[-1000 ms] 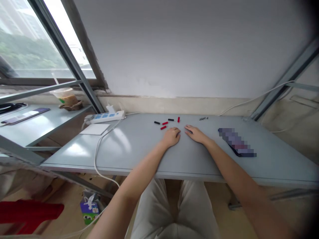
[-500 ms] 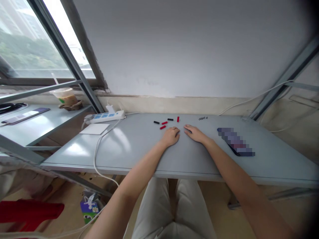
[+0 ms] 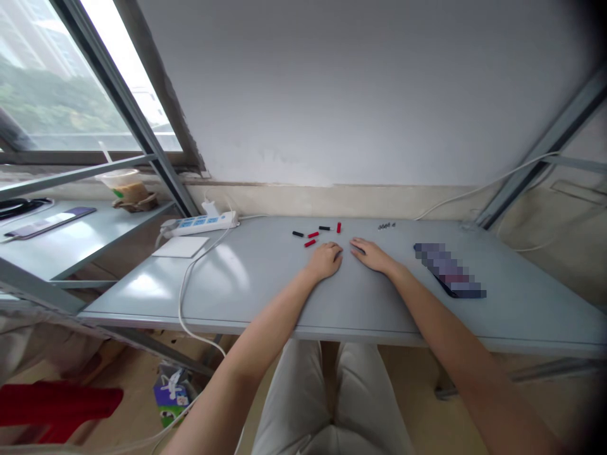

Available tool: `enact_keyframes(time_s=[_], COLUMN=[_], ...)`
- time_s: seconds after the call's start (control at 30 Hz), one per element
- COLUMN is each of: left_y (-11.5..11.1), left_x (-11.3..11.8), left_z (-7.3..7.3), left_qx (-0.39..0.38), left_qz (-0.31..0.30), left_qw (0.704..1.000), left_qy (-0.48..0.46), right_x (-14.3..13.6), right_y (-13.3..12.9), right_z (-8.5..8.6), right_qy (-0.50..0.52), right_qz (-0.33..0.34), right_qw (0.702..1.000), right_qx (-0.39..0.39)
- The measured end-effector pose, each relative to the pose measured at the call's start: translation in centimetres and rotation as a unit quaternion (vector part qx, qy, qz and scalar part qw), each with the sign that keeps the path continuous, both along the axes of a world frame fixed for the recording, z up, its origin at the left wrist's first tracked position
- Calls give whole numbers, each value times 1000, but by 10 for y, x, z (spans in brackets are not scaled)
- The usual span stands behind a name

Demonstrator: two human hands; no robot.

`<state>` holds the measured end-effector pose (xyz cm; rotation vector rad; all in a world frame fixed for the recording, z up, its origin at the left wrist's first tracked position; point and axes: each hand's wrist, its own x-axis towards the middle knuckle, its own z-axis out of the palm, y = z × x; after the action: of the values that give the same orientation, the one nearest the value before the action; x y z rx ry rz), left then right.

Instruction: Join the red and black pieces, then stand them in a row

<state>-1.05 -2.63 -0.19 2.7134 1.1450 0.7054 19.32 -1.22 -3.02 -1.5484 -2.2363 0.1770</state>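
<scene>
My left hand (image 3: pixel 325 260) rests palm down on the grey table (image 3: pixel 265 291), fingers loosely extended and holding nothing. Across a small gap, my right hand (image 3: pixel 370 254) lies on the tabletop too, its fingers stretched out and empty. Just beyond my left hand are small cylindrical pieces: a red piece (image 3: pixel 310 242), a second red piece (image 3: pixel 313 235), a black piece (image 3: pixel 298 234) and another black piece (image 3: pixel 324 228) with a pale tip. A third red piece (image 3: pixel 339 227) sits a little to their right. Several tiny dark metallic parts (image 3: pixel 385 225) lie farther back, beyond my right hand.
A pixelated phone-like slab (image 3: pixel 448 270) lies right of my right hand. At the left are a white power strip (image 3: pixel 203 221), a white flat square (image 3: pixel 180 246) and a cable (image 3: pixel 184 284) crossing the table edge. A drink cup (image 3: pixel 128 186) stands on the side shelf.
</scene>
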Motion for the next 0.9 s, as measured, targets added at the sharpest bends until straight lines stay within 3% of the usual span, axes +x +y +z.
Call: enact_keyframes(time_s=[0.17, 0.3, 0.4, 0.63, 0.9], left_y=[0, 6, 17, 45, 58], left_x=[1, 1, -2, -5, 9], left_z=[0, 9, 22, 42, 37], left_qx=[-22, -27, -26, -22, -17], left_qz=[2, 73, 106, 56, 32], left_qw=[999, 990, 987, 998, 999], left_qy=[-40, -116, -118, 13, 30], right_x=[0, 1, 1, -1, -2], right_y=[0, -1, -2, -3, -4], right_z=[-1, -3, -4, -2, 0], right_qy=[5, 14, 18, 9, -1], right_qz=[3, 9, 11, 7, 17], right_qw=[1000, 1000, 1000, 1000, 1000], right_qx=[3, 12, 14, 9, 23])
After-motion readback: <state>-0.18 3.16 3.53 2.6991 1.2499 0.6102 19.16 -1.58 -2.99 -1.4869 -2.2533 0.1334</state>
